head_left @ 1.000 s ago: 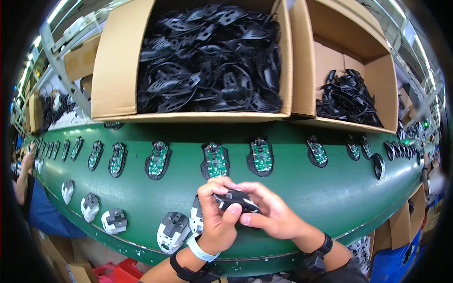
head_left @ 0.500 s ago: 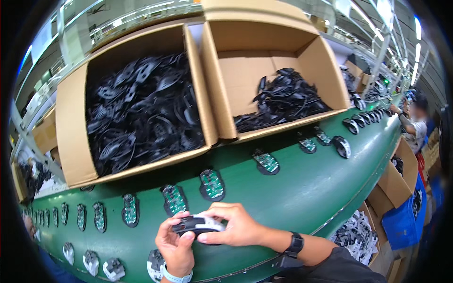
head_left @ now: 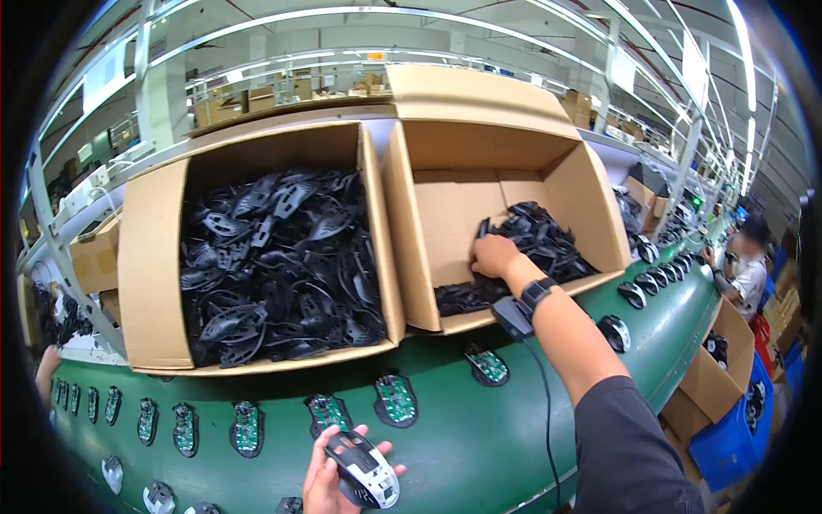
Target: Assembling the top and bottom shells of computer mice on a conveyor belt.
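My left hand [head_left: 325, 480] grips a black and white computer mouse [head_left: 366, 469], tilted above the near side of the green belt [head_left: 479, 445]. My right hand [head_left: 494, 256] is down inside the right-hand carton [head_left: 454, 193], at the left part of a heap of thin black plastic parts [head_left: 539, 236]. Its fingers are curled down onto a black plastic part, and the fingertips are hidden. A dark wristband with a small grey box [head_left: 512, 317] sits on my right wrist, and a black cable [head_left: 548, 411] hangs from it.
The left carton [head_left: 154, 265] is filled with curved black plastic parts [head_left: 282, 257]. Several mouse bases with green circuit boards [head_left: 396, 401] line the belt. Mouse shells [head_left: 159, 497] lie along the near edge. Another person [head_left: 749, 265] works at the far right, near a blue bin [head_left: 728, 437].
My right hand has let go of the mouse and reached forward into the right carton. The mouse has stayed in my left hand and is turned top side up. The view has tilted upward.
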`<state>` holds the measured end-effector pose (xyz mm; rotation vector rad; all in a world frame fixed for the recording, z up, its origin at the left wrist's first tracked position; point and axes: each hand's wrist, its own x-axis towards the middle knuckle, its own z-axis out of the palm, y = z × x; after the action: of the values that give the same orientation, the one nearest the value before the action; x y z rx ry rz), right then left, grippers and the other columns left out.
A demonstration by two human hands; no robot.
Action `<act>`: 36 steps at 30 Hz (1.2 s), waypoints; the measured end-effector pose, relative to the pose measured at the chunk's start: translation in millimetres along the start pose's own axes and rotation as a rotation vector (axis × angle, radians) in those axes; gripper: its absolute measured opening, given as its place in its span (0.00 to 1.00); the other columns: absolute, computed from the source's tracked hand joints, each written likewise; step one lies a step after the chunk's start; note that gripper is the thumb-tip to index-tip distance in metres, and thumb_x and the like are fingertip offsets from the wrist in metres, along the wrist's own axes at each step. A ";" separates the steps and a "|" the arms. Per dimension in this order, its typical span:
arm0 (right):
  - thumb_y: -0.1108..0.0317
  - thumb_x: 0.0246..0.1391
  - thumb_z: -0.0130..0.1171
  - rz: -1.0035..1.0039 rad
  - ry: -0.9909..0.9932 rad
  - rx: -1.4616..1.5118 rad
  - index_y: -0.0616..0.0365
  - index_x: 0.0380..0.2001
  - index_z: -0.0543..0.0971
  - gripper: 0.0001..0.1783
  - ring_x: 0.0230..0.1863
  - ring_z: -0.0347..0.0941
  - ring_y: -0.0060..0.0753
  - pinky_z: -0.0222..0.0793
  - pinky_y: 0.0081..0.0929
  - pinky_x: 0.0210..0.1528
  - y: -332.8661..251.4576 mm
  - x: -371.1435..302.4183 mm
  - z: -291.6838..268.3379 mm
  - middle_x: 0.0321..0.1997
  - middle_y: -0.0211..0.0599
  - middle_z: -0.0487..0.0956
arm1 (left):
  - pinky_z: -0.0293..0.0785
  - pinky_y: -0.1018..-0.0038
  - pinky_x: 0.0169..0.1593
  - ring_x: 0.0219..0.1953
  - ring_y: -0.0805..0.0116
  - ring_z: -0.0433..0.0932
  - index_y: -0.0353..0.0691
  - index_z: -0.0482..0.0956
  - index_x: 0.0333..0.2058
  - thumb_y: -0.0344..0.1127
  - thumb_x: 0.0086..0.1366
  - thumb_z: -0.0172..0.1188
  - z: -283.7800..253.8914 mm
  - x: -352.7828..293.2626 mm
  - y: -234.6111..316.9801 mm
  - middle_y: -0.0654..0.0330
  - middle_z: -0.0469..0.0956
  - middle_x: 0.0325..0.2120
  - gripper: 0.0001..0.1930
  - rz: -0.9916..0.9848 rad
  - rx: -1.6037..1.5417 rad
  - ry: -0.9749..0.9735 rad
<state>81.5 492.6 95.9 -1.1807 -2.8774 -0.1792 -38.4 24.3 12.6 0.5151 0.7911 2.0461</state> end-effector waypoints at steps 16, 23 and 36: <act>0.66 0.53 0.61 -0.080 -0.004 -0.268 0.55 0.37 0.87 0.11 0.48 0.84 0.48 0.80 0.41 0.49 3.5 -15.5 10.7 0.44 0.47 0.86 | 0.78 0.42 0.55 0.57 0.37 0.76 0.45 0.66 0.64 0.46 0.72 0.49 23.6 -13.0 -7.0 0.50 0.72 0.61 0.26 -0.346 -0.395 -0.180; 0.68 0.47 0.62 0.111 0.270 0.033 0.53 0.39 0.86 0.14 0.46 0.83 0.54 0.78 0.44 0.52 25.8 -27.0 -4.6 0.41 0.51 0.85 | 0.80 0.44 0.53 0.52 0.40 0.78 0.45 0.63 0.64 0.30 0.64 0.54 6.3 -25.7 -17.5 0.48 0.75 0.52 0.28 -0.279 -0.169 -0.049; 0.71 0.62 0.63 0.076 0.573 1.135 0.66 0.41 0.82 0.09 0.23 0.75 0.16 0.74 0.18 0.25 -28.1 -127.8 -27.2 0.29 0.30 0.81 | 0.77 0.37 0.55 0.51 0.41 0.80 0.39 0.66 0.57 0.33 0.74 0.51 -9.2 -27.6 -31.0 0.47 0.76 0.50 0.15 -0.288 -0.018 -0.066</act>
<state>152.3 380.3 111.5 -0.7756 -1.8607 0.8419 -11.2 11.5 -17.4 0.4296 0.7596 1.7603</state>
